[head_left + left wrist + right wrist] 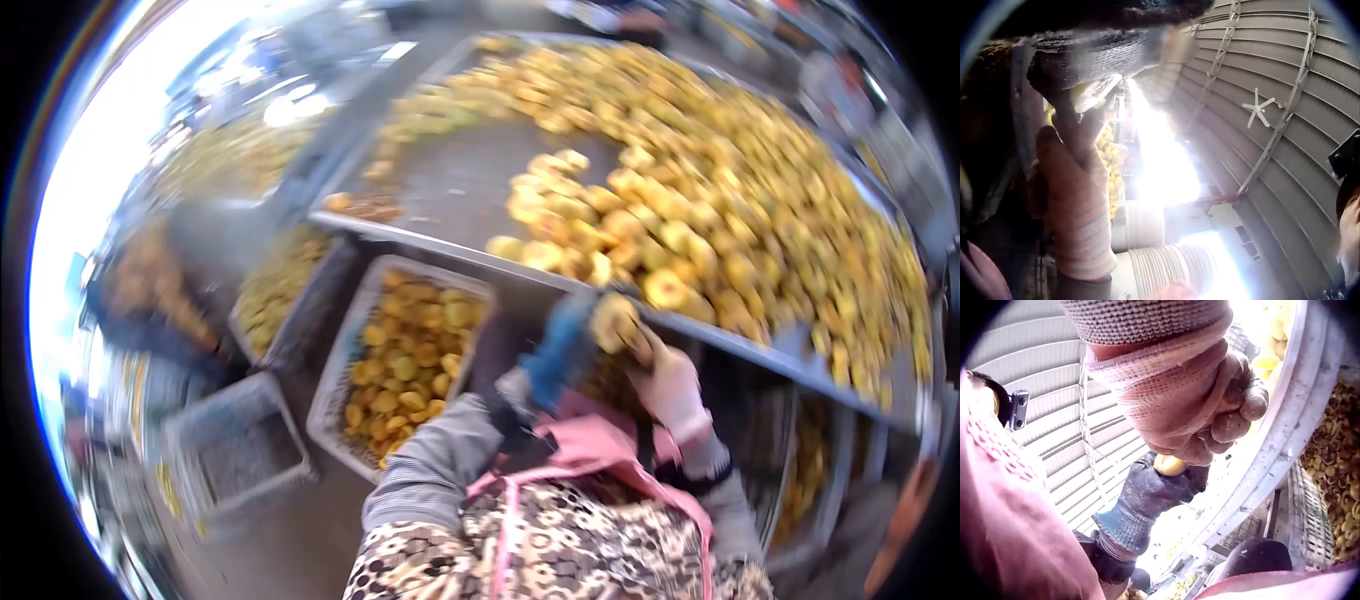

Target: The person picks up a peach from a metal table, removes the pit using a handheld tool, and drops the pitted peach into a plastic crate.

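In the head view a pale yellow fruit piece (pixel 613 322) is between the two gloved hands, at the near edge of a fruit-covered table. My left hand (pixel 558 350), in a blue and dark glove, grips it; the right wrist view shows the dark left glove (pixel 1157 490) round the yellow fruit (pixel 1169 464). My right hand (pixel 672 388), in a pinkish-white glove, is close against the fruit's right side. Its fingers (pixel 1230 426) are curled with dirty tips; whether they hold anything is hidden. The left wrist view shows the right glove (pixel 1079 200) below the dark left one (pixel 1094 59).
Yellow fruit pieces (pixel 740 200) heap across the metal-edged table (pixel 450 170). Left of my body stand a white crate (pixel 335 385) filled with fruit and a grey crate (pixel 240 440). More fruit crates are under the table at right. Other people are around, blurred.
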Demonstrator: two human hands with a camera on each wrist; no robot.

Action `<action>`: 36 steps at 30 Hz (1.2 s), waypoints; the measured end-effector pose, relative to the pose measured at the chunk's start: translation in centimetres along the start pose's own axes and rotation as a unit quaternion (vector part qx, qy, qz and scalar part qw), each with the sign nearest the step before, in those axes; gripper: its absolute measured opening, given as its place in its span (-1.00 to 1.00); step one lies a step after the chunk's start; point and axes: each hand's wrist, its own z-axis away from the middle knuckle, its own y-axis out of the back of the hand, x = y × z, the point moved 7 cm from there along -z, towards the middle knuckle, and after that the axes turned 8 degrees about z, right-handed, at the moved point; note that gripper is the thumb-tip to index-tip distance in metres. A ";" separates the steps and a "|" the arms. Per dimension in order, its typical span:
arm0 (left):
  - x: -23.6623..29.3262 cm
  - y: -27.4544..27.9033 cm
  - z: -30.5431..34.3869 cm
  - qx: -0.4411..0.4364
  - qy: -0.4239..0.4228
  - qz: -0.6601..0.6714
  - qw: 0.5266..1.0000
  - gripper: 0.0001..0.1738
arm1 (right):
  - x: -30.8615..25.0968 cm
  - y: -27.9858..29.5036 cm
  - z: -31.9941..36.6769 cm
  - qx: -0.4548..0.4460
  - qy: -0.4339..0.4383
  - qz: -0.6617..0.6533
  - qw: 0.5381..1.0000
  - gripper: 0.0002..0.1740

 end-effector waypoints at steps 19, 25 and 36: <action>2.4 -2.8 -0.4 0.010 -0.170 -0.156 0.973 -0.65 | 1.3 -1.4 0.0 -0.076 -0.087 -0.024 0.993 -0.36; -2.0 -1.7 -0.4 0.078 0.158 0.199 0.964 -0.56 | 1.3 -1.7 0.4 -0.128 -0.107 -0.013 0.986 -0.51; 1.6 -3.4 -0.5 0.005 -0.123 -0.255 0.959 -0.59 | 1.3 -1.5 0.6 -0.078 -0.095 -0.019 0.992 -0.70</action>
